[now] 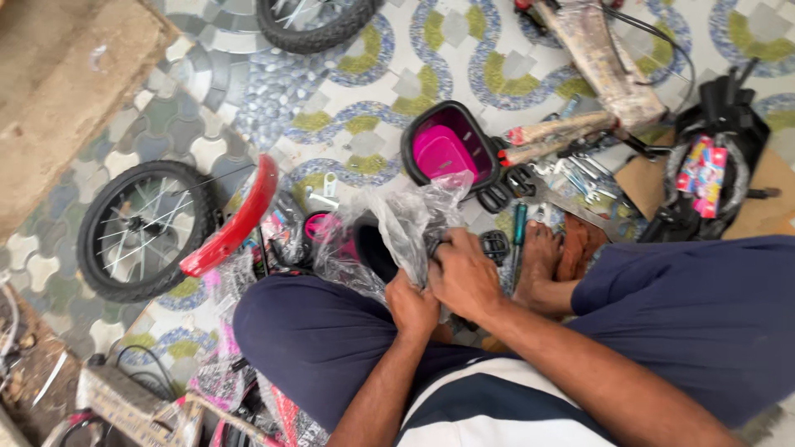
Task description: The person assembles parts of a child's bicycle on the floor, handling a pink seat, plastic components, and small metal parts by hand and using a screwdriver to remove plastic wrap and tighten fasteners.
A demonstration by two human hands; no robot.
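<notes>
L hand (411, 308) + R hand (462, 273) pinching clear plastic bag (397, 228) | black part inside, mostly hidden | fingertips obscured

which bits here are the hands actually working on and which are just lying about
In hand:
- clear plastic wrapping, gripped by left hand and right hand
- black part inside the wrapping

Lying about:
- spoked wheel
- red mudguard
- pink basket
- black pedals
- wrapped bike frame
- screwdriver
</notes>
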